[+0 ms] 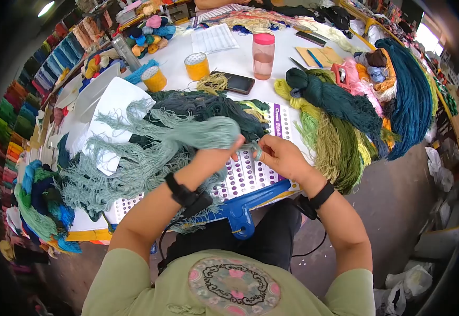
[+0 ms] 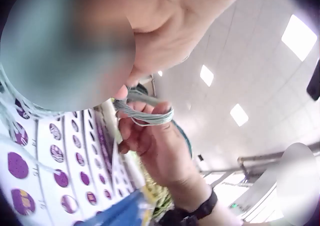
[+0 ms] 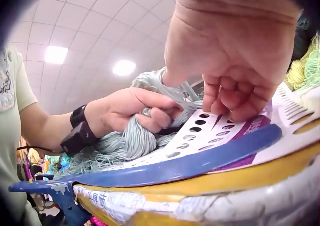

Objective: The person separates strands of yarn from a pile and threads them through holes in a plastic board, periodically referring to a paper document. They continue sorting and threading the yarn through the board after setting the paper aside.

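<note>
A pale blue-green skein (image 1: 208,131) lies across the left hand (image 1: 213,159), whose fingers curl round it in the right wrist view (image 3: 142,110). Strands of the same thread loop over the thumb and fingers of the right hand (image 1: 285,158), which pinches them close to the left fingertips; the left wrist view shows this loop (image 2: 152,117) round the right hand (image 2: 162,151). Under both hands is a white card (image 1: 245,176) with rows of holes and purple dots. A blue clamp-like bar (image 1: 240,205) runs along its front edge.
Dark green skeins (image 1: 198,108) lie behind the hands, green and yellow skeins (image 1: 335,142) to the right. A phone (image 1: 232,82), a pink-lidded bottle (image 1: 263,57) and two yellow tape rolls (image 1: 197,66) stand or lie farther back. Loose pale thread (image 1: 103,168) spreads left.
</note>
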`<state>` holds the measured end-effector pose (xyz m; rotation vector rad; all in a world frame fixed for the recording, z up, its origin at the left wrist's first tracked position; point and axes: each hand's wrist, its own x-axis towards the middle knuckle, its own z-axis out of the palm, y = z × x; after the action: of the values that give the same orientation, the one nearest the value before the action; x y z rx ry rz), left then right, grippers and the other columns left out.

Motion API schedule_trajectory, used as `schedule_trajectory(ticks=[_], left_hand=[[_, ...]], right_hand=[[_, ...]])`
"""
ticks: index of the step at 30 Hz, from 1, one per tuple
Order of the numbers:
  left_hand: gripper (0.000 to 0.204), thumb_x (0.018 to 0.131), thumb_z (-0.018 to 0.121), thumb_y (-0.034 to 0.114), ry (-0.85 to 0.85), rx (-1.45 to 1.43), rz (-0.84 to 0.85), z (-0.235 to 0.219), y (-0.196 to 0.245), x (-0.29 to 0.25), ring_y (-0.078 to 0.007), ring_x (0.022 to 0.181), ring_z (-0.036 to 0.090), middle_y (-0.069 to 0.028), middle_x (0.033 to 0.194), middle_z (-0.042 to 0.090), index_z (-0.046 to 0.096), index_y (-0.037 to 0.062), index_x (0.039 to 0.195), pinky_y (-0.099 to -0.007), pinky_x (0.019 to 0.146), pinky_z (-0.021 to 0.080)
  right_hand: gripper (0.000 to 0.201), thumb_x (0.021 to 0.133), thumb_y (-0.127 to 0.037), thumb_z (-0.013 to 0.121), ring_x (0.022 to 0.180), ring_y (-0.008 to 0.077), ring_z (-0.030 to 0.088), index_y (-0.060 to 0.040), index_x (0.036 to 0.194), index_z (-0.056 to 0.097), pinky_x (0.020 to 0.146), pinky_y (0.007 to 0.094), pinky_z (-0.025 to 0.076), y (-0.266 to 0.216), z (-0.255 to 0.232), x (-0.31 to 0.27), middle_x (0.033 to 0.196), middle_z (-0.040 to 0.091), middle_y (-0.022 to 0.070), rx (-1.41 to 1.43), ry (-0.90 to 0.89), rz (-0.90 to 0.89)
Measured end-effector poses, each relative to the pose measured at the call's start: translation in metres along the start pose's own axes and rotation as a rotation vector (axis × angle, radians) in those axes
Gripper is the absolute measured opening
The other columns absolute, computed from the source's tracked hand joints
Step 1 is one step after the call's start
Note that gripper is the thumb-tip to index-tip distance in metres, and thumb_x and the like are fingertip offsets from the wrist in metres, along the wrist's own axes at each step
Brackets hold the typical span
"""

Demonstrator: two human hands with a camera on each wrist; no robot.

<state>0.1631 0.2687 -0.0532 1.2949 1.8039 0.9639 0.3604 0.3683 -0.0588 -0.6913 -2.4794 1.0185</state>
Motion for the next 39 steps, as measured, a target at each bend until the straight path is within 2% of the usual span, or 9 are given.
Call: schedule_trajectory(ticks=[8, 12, 15, 18, 23, 29, 31, 34, 39], left_hand=[[0.037, 0.079, 0.069, 0.028, -0.013, 0.395, -0.160, -0.016, 0.010, 0.003, -0.0335, 0.086, 0.065, -0.0201, 0.090, 0.067, 0.064, -0.0039, 0.096, -0.0398, 0.077, 0.050], [0.039, 0.078, 0.073, 0.027, 0.238, 0.083, 0.118, -0.046, -0.017, -0.023, -0.0251, 0.074, 0.065, -0.0129, 0.094, 0.069, 0.064, -0.0025, 0.101, -0.0357, 0.065, 0.051], [0.035, 0.085, 0.069, 0.026, 0.146, -0.155, -0.339, -0.084, -0.019, -0.030, -0.0117, 0.059, 0.056, -0.0079, 0.082, 0.067, 0.063, -0.0022, 0.106, -0.0214, 0.047, 0.038], [0.029, 0.092, 0.059, 0.025, 0.257, -0.470, -0.140, -0.095, 0.012, -0.046, -0.0100, 0.060, 0.055, -0.0071, 0.087, 0.066, 0.065, -0.0007, 0.105, -0.0193, 0.043, 0.031], [0.044, 0.098, 0.046, 0.036, 0.011, -0.725, 0.154, -0.093, 0.044, -0.065, -0.0240, 0.114, 0.053, -0.0180, 0.130, 0.055, 0.061, -0.0029, 0.113, -0.0329, 0.086, 0.044], [0.070, 0.099, 0.033, 0.049, -0.287, -1.158, 0.195, -0.061, 0.096, -0.077, -0.0344, 0.135, 0.035, -0.0221, 0.147, 0.032, 0.026, -0.0055, 0.142, -0.0469, 0.110, 0.032], [0.070, 0.099, 0.033, 0.049, -0.313, -1.136, 0.212, -0.056, 0.106, -0.084, -0.0347, 0.135, 0.035, -0.0228, 0.146, 0.032, 0.026, -0.0058, 0.142, -0.0469, 0.110, 0.033], [0.072, 0.098, 0.034, 0.051, -0.340, -1.085, 0.246, -0.055, 0.114, -0.092, -0.0361, 0.134, 0.036, -0.0238, 0.146, 0.032, 0.027, -0.0067, 0.141, -0.0470, 0.110, 0.033], [0.078, 0.095, 0.037, 0.056, -0.390, -1.058, 0.318, -0.050, 0.126, -0.107, -0.0350, 0.137, 0.032, -0.0230, 0.148, 0.030, 0.030, -0.0068, 0.140, -0.0491, 0.111, 0.029]], right_hand=[[0.009, 0.084, -0.015, 0.063, 0.065, 0.0262, 0.061, -0.0081, 0.088, 0.059, 0.060, 0.0358, 0.046, 0.008, 0.007, 0.006, 0.071, 0.063, 0.0094, -0.081, 0.072, 0.053], [0.006, 0.083, -0.018, 0.060, 0.075, 0.0316, 0.063, -0.0136, 0.088, 0.061, 0.065, 0.0418, 0.048, 0.008, 0.008, 0.009, 0.079, 0.066, 0.0089, -0.077, 0.049, 0.092], [0.006, 0.083, -0.018, 0.060, 0.075, 0.0311, 0.063, -0.0139, 0.087, 0.061, 0.065, 0.0408, 0.048, 0.009, 0.007, 0.009, 0.078, 0.066, 0.0081, -0.069, 0.053, 0.109], [0.007, 0.082, -0.019, 0.061, 0.072, 0.0304, 0.063, -0.0135, 0.087, 0.062, 0.064, 0.0399, 0.048, 0.012, 0.005, 0.008, 0.078, 0.066, 0.0078, -0.037, 0.024, 0.108], [0.015, 0.086, -0.014, 0.065, 0.065, 0.0121, 0.055, -0.0062, 0.098, 0.065, 0.061, 0.0275, 0.045, -0.035, -0.001, 0.006, 0.074, 0.061, 0.0010, 0.388, 0.157, 0.071], [0.024, 0.089, -0.017, 0.045, 0.062, 0.0258, 0.058, -0.0097, 0.068, 0.054, 0.063, 0.0426, 0.047, -0.201, -0.052, -0.094, 0.078, 0.062, 0.0167, 1.396, -0.031, -1.022], [0.017, 0.092, -0.020, 0.059, 0.056, 0.0132, 0.046, -0.0154, 0.102, 0.071, 0.061, 0.0321, 0.034, -0.244, -0.052, -0.092, 0.078, 0.063, 0.0038, 1.201, 0.157, -1.295], [0.009, 0.085, -0.016, 0.070, 0.045, 0.0093, 0.027, -0.0204, 0.092, 0.074, 0.057, 0.0311, 0.025, -0.282, -0.057, -0.135, 0.058, 0.052, -0.0027, 1.348, 0.303, -0.783], [0.009, 0.084, -0.019, 0.068, 0.051, 0.0137, 0.040, -0.0139, 0.092, 0.067, 0.061, 0.0320, 0.034, -0.237, -0.061, -0.131, 0.066, 0.057, 0.0008, 1.097, 0.151, -0.816]])
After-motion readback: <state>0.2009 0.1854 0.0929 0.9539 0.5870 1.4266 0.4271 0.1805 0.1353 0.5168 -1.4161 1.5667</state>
